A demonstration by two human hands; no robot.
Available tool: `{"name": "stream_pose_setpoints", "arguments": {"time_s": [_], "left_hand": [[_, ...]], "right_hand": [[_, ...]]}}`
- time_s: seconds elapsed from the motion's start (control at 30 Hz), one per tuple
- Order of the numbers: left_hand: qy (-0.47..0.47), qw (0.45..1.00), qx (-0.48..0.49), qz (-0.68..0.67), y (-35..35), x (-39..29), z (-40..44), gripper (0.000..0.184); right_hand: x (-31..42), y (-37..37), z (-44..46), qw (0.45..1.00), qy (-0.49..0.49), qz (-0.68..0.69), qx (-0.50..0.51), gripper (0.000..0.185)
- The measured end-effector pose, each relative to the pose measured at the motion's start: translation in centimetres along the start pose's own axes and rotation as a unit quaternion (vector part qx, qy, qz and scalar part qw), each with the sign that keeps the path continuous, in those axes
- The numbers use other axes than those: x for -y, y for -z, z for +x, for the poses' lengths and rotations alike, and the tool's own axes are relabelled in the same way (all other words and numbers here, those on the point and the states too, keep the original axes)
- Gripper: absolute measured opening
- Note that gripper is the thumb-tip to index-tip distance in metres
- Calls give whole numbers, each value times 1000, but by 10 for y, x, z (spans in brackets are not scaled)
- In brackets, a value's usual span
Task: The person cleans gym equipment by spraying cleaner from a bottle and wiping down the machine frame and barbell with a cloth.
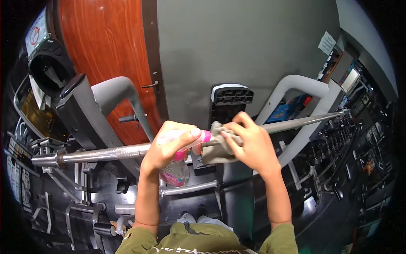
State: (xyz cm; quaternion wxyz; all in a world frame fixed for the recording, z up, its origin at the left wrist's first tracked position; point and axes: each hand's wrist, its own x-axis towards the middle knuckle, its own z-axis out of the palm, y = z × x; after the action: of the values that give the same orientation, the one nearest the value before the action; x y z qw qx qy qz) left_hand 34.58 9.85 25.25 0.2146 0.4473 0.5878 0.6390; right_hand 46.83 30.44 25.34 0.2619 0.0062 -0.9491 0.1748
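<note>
My left hand [169,146] is wrapped round the neck of a clear spray bottle [174,173] with a pink and white trigger head. Its pink nozzle points right, toward a grey cloth [218,153]. That cloth is bunched in the fingers of my right hand [249,142], and a flap of it hangs down. Behind both hands runs a long metal barbell [105,153], crossing from the left to the far right. The cloth covers part of the bar; whether it touches the bar I cannot tell.
Grey rack uprights [122,93] stand on both sides of the bar. Below the hands is a dark padded bench [234,199]. A wooden door [105,51] and a grey wall [245,42] are ahead. Dumbbell racks [334,142] line the right side.
</note>
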Motion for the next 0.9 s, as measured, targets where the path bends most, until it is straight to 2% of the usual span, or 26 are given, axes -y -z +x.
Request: {"name": "stream_pose_setpoints", "arguments": {"time_s": [0.13, 0.23, 0.33, 0.47, 0.57, 0.6, 0.67, 0.73, 0.8, 0.9], "left_hand": [[-4, 1000, 12, 4, -1, 4, 1, 43], [-4, 1000, 9, 30, 0, 7, 1, 39], [-27, 998, 12, 51, 1, 9, 2, 37], [-66, 996, 17, 58, 1, 10, 1, 33], [-39, 997, 11, 66, 1, 1, -1, 28], [-39, 997, 14, 64, 2, 1, -1, 28], [-54, 993, 29, 104, 2, 2, 1, 39], [-82, 991, 33, 100, 1, 6, 2, 39], [-48, 995, 12, 83, 0, 1, 1, 31], [-33, 996, 18, 82, 1, -1, 1, 29]], "right_hand": [[-13, 8, -33, 986, -110, -76, -96, 17], [-8, -20, -43, 967, -150, -61, -199, 18], [3, -60, -48, 951, -128, -50, -276, 24], [17, -108, -63, 962, -33, 13, -269, 46], [2, -108, -66, 948, -58, -19, -312, 51], [-1, -104, -68, 940, -86, -39, -329, 47], [-20, -98, -69, 907, -150, -51, -391, 41], [-22, -88, -64, 872, -235, -3, -429, 31], [-23, -98, -57, 853, -234, 20, -465, 20], [11, -127, -41, 705, -375, 336, -500, 23]]}}
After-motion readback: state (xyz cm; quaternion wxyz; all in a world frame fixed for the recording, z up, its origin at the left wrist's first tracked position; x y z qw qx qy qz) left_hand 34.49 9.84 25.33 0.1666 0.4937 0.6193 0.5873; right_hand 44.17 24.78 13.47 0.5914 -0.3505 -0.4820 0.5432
